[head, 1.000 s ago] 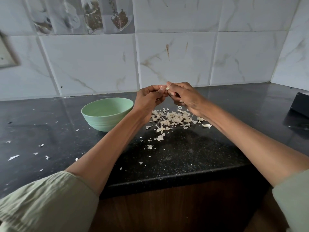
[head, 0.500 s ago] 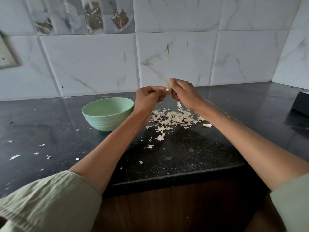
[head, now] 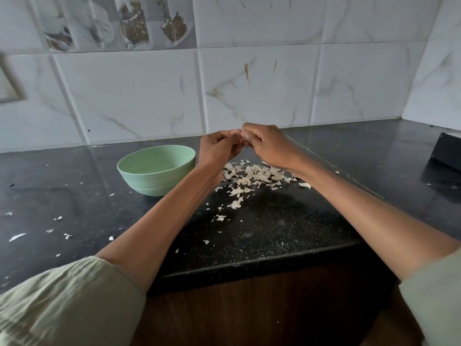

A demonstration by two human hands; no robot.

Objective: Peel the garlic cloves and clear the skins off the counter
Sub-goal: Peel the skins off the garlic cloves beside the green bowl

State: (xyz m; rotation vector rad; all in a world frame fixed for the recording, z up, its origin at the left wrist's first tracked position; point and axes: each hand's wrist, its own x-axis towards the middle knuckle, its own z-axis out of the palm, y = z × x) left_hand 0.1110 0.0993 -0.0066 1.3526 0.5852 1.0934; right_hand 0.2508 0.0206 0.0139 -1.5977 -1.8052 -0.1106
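Both hands meet mid-frame, left hand point(head: 219, 148) and right hand point(head: 268, 144) pinching a small pale garlic clove point(head: 241, 138) between their fingertips. The heap of papery white skins point(head: 252, 174) lies directly below them, and the pale green round bowl point(head: 156, 169) sits nearer the left hand.

Polished black speckled stone counter point(head: 262, 228) with a glossy sheen, matt smooth pale green bowl point(head: 156, 168) on it, dry papery garlic skins point(head: 252, 176) right of the bowl, glossy marble-look wall tiles point(head: 129, 96) behind, wood-grain cabinet front point(head: 249, 308) below the counter, crinkled cloth sleeve point(head: 62, 303).
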